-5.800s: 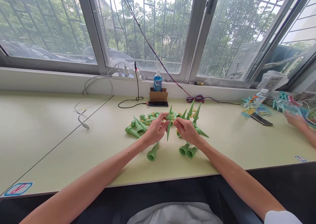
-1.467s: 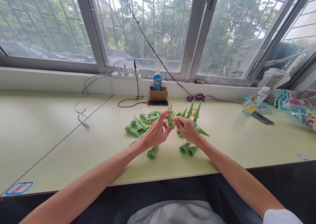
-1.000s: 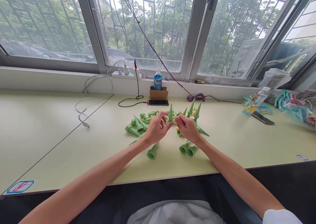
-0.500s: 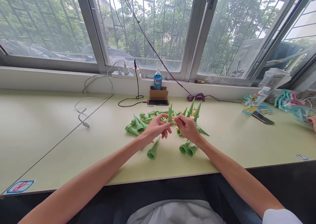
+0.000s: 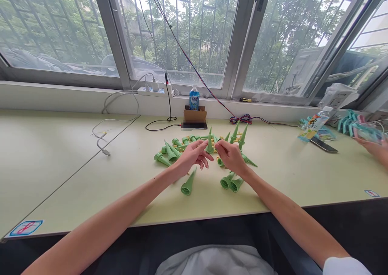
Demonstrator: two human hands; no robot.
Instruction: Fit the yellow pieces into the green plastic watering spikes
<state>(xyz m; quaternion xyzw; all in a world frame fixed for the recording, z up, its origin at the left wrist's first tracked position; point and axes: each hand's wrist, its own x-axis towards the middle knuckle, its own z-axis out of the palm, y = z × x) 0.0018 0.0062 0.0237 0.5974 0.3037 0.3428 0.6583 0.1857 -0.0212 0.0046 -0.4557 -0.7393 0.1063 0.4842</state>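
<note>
Left hand loosely spread, grips nothing, index tip just beside upright green spike. Right hand curled narrow at the spike's base; fingers hide the contact, can't tell if it grips. Spike stands mid tabletop, in front of the spike pile, partly hidden by both hands. Loose spike lies nearer the front edge. Co-worker's hand cut off at the right edge

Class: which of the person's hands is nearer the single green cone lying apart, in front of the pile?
Left. The left hand is just beyond the single green cone; the right hand lies farther right.
</note>
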